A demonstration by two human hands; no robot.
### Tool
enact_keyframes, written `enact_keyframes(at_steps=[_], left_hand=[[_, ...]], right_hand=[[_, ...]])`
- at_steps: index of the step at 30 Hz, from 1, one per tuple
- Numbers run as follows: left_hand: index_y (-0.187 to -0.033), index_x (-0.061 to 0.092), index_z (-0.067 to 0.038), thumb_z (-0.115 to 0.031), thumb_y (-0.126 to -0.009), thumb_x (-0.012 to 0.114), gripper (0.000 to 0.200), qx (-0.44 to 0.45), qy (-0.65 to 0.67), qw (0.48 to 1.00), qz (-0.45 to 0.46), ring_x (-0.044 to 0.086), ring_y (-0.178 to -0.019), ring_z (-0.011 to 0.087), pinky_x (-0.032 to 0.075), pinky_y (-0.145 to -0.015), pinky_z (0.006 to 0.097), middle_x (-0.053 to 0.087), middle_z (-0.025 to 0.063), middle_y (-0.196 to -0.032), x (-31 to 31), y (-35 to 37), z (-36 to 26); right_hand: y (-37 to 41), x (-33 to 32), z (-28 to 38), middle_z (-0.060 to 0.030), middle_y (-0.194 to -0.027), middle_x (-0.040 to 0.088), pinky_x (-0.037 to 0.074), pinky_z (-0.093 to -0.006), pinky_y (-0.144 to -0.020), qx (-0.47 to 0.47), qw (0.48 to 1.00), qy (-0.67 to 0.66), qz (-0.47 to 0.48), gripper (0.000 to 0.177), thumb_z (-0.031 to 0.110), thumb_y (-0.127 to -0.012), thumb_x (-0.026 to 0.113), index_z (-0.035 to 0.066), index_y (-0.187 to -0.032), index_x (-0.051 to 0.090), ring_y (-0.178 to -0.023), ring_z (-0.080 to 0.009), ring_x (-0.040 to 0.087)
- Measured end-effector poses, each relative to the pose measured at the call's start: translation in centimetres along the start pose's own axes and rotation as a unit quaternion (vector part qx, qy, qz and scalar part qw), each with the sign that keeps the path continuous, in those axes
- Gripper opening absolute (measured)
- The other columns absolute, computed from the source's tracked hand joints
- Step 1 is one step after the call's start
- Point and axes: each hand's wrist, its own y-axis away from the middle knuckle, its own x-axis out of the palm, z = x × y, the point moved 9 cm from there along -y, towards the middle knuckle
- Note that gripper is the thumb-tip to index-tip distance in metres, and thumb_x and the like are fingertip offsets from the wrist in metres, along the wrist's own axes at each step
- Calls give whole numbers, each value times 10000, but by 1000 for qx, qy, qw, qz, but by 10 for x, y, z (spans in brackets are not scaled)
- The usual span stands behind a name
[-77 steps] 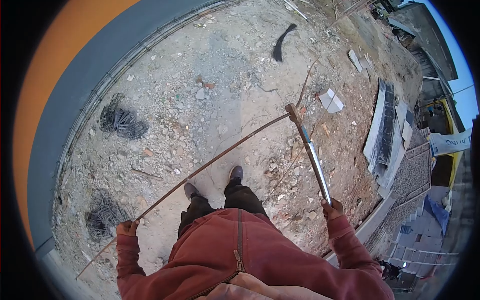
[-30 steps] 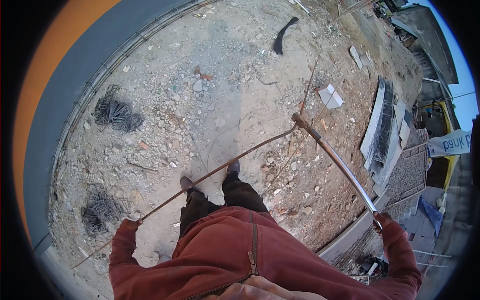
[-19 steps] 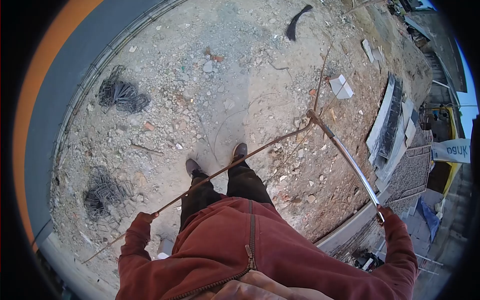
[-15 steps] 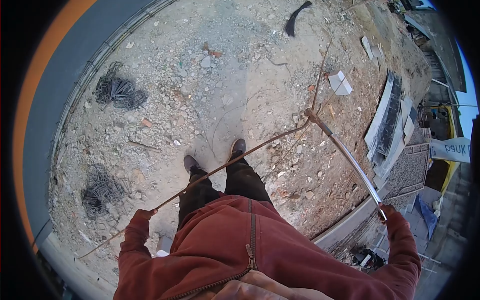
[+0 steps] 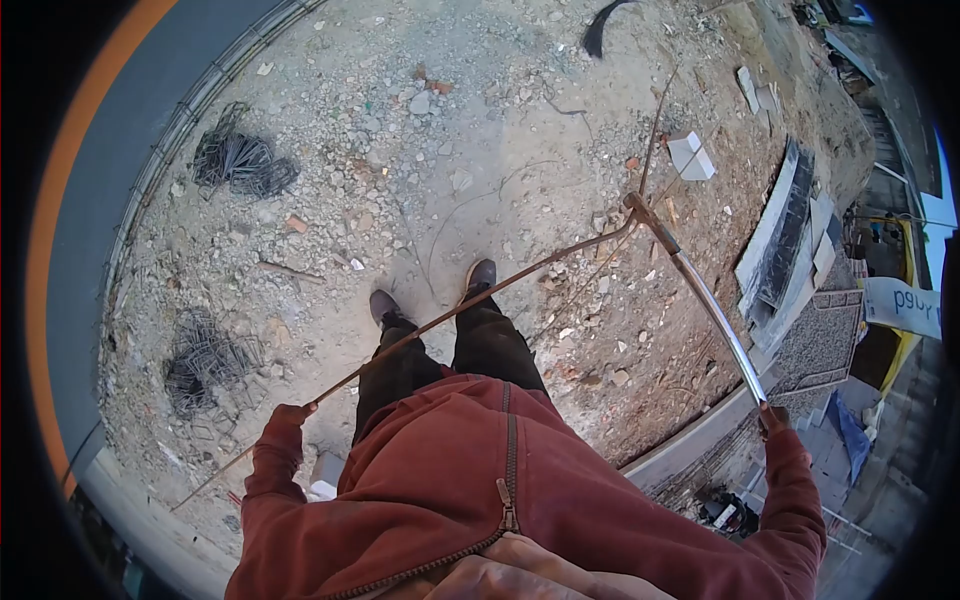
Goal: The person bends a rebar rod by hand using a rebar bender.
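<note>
A long rusty rod (image 5: 470, 312) runs slantwise in front of my legs, and my left hand (image 5: 290, 414) is closed round it near its lower left part. At the upper right the rod bends where it meets the rusty head of a metal bar (image 5: 720, 318). The bar's lower part is silvery, and my right hand (image 5: 773, 420) is closed round its lower end. Past the bar's head, the rod's far part points up and away over the ground.
Wire bundles (image 5: 240, 165) and bent wire pieces (image 5: 208, 360) lie on the stony ground at the left. A white block (image 5: 691, 157) lies beyond the bar's head. Long boards (image 5: 785, 235) lie at the right. Dark wire strands (image 5: 597, 32) are at the top.
The bar's head and the rod's bend have shifted slightly up and right in view. Both hands still hold on, my left hand a little higher. The camera view has shifted slightly.
</note>
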Motion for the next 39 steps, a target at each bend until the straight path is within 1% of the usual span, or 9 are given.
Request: enact_keyframes(at_steps=[7, 12, 19, 33, 34, 36, 37, 38, 39], left_hand=[[-446, 512, 2, -518, -605, 722, 583, 54, -31, 997, -44, 402, -426, 117, 335, -426, 346, 462, 40, -425, -18, -44, -15], [-447, 509, 6, -535, -606, 708, 598, 67, -65, 994, -65, 399, -421, 130, 340, -436, 350, 458, 50, -419, -46, -51, -26], [-449, 505, 12, -559, -609, 689, 621, 81, -100, 990, -65, 395, -415, 148, 346, -449, 355, 454, 63, -411, -71, -46, -36], [-451, 497, 24, -606, -614, 650, 669, 98, -150, 982, -55, 387, -403, 185, 360, -475, 366, 445, 90, -394, -94, -46, -62], [-530, 559, 70, -659, -520, 681, 739, 63, -166, 983, -52, 515, -475, 179, 415, -503, 367, 533, 130, -474, -98, -53, -56], [-535, 571, 60, -657, -511, 690, 728, 50, -209, 974, -69, 512, -478, 183, 418, -506, 363, 543, 128, -489, -99, -86, -23], [-537, 578, 56, -657, -507, 694, 723, 44, -232, 969, -77, 510, -479, 185, 419, -507, 360, 548, 127, -497, -104, -77, -36], [-671, 619, 66, -624, -583, 662, 696, 21, -239, 963, -119, 614, -678, 255, 458, -634, 355, 610, 196, -651, -116, -56, -46], [-682, 618, 71, -622, -579, 666, 702, 30, -230, 965, -123, 613, -686, 252, 457, -641, 354, 612, 197, -665, -122, -60, -49]], right_hand=[[35, -14, 4, -30, -377, 375, 276, -261, -280, 16, 1000, -5, 24, 651, 697, -703, 466, 80, -497, 433, -284, -133, 366], [45, -2, 10, -32, -389, 376, 286, -280, -287, 78, 993, -46, 78, 630, 662, -728, 471, 76, -501, 432, -292, -133, 362], [49, -8, 48, -21, -439, 429, 296, -238, -338, 32, 995, 40, 83, 560, 581, -747, 531, 71, -521, 476, -354, -102, 411], [93, 55, -46, -29, -464, 452, 317, -255, -339, 114, 990, -62, 48, 539, 571, -719, 574, 59, -566, 504, -359, -127, 425], [106, 67, -33, -25, -480, 457, 320, -247, -353, 114, 989, -76, 54, 520, 543, -734, 579, 53, -574, 507, -375, -121, 429], [118, 86, -37, -25, -498, 463, 346, -236, -373, 129, 986, -85, 64, 481, 491, -775, 562, 31, -640, 539, -392, -122, 433], [126, 96, -30, -37, -508, 480, 367, -243, -378, 131, 981, -80, 120, 474, 485, -785, 550, 23, -680, 552, -396, -130, 450], [133, 98, -21, -50, -517, 498, 389, -249, -384, 134, 973, -77, 174, 470, 479, -795, 538, 16, -719, 566, -401, -139, 466], [142, 100, -8, -62, -527, 516, 410, -255, -389, 135, 962, -72, 227, 469, 472, -805, 526, 8, -758, 579, -406, -148, 483]])
